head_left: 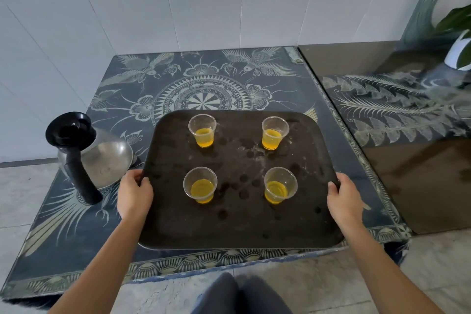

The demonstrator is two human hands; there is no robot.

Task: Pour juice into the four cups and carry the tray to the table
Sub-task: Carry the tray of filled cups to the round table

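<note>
The left hand [134,192] and right hand [342,195] are each clamping a side rim of the tray [229,227], thumbs on top, four part-filled cups [202,130] standing between them; the stiff tray is likely sloshing if tilted, so mid-side grips suit it

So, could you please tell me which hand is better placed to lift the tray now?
Neither alone: the left hand grips the tray's left edge and the right hand its right edge, at matching height. With four filled cups aboard, a level two-handed lift looks safest.
</note>
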